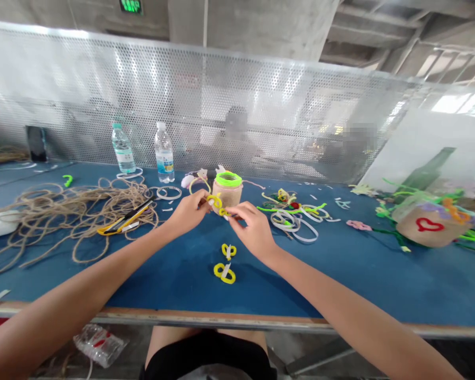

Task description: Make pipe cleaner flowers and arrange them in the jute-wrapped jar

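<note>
Where fingers pinch: left hand [193, 207], right hand [254, 227] — tips narrow, on opposite ends of yellow fuzzy double-looped pipe-cleaner piece [219, 202].
Yellow piece: before beige textured jar with neon-green rim [230, 197].
Handling: probably light, soft, bendable (wire core, presumably) — grip loop edges.

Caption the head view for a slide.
Left hand and right hand hold yellow fuzzy loops in front of a green-rimmed jar on a blue table.
</note>
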